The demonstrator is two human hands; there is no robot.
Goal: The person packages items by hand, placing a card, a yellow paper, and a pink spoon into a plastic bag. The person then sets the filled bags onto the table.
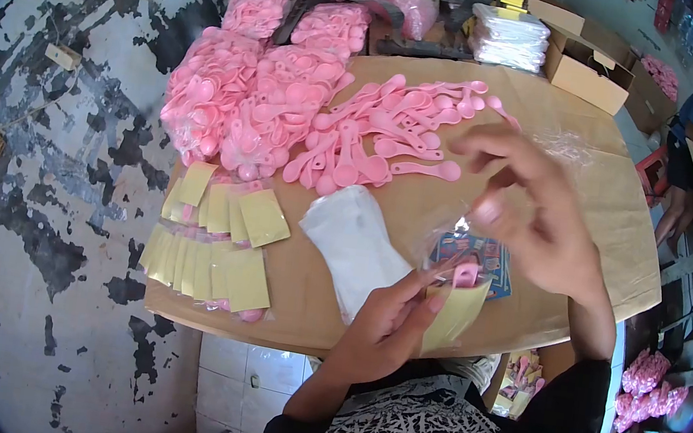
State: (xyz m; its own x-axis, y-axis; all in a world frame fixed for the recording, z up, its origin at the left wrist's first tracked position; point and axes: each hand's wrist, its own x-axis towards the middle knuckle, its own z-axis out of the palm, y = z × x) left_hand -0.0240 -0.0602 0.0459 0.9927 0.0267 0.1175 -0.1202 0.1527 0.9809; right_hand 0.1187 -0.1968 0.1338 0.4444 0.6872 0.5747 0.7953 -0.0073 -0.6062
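My left hand [389, 326] pinches a clear plastic bag [457, 315] with a yellow card inside. The end of a pink spoon [466, 274] shows at the bag's mouth. My right hand [541, 219] is raised above and to the right of the bag, slightly blurred, fingers bent and apart, with nothing visible in them. Behind the bag lies a blue printed card [497, 270] on the table. A stack of clear or whitish bags [354, 239] lies left of my left hand. Loose pink spoons [374, 133] are heaped beyond it.
Yellow-card packets [211, 265] lie in rows at the table's left. Bulging bags of pink spoons [248, 101] stand behind them. A cardboard box [588, 77] and a stack of plastic packs [509, 39] are at the back. Another person [691, 142] is at far right.
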